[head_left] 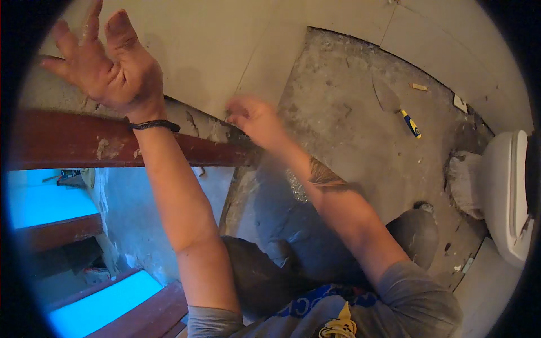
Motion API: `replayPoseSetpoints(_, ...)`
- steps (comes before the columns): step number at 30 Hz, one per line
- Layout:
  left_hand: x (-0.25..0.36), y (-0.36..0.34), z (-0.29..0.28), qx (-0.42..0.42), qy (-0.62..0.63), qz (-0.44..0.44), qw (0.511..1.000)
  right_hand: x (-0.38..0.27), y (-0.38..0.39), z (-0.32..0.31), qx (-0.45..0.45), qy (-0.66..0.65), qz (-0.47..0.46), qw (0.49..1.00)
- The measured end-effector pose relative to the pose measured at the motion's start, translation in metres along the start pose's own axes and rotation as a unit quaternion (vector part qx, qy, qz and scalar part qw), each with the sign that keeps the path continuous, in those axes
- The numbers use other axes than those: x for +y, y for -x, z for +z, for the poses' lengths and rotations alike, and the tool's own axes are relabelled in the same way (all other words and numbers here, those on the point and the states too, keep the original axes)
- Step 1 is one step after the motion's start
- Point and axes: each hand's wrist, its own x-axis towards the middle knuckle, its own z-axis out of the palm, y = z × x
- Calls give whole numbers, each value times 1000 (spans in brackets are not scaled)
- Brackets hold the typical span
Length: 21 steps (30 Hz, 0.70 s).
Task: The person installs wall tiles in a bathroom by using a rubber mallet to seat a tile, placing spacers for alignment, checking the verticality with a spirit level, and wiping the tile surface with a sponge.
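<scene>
My left hand [115,73] is raised at the upper left, palm turned up and fingers spread, with nothing in it. A dark cord bracelet [155,125] circles that wrist. Beneath this hand are beige tiles [208,45] and a dark red beam [73,138]. My right hand [253,118] is by the tiles' near edge, just above the beam's right end. Motion blurs it, and its fingers look bent; whether they touch the tile or hold something I cannot tell. Further right, a trowel [393,100] with a blue and yellow handle lies on rough concrete.
A white toilet [504,197] stands at the right on a rough base. Small scraps [418,87] and a white chip [460,103] lie near the far tiled edge. At lower left, openings beside red beams [141,310] show a bright blue-lit space below. My knees are close to the opening.
</scene>
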Motion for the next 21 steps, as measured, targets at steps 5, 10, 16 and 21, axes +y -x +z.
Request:
replayPoseSetpoints(5, -5, -2, -7, -18, -117, 55, 991, -4, -7, -2, -11, 230, -146, 962)
replayPoseSetpoints(10, 8, -13, -11, -80, -171, 13, 982, -19, 6, -2, 8, 182, -84, 980)
replayPoseSetpoints(16, 23, -18, -5, -84, -191, 3, 978, -28, 17, -13, 24, 123, -53, 991)
replayPoseSetpoints(21, 28, -24, -2, -101, -210, 23, 972, -25, 7, -12, 2, 78, 29, 996)
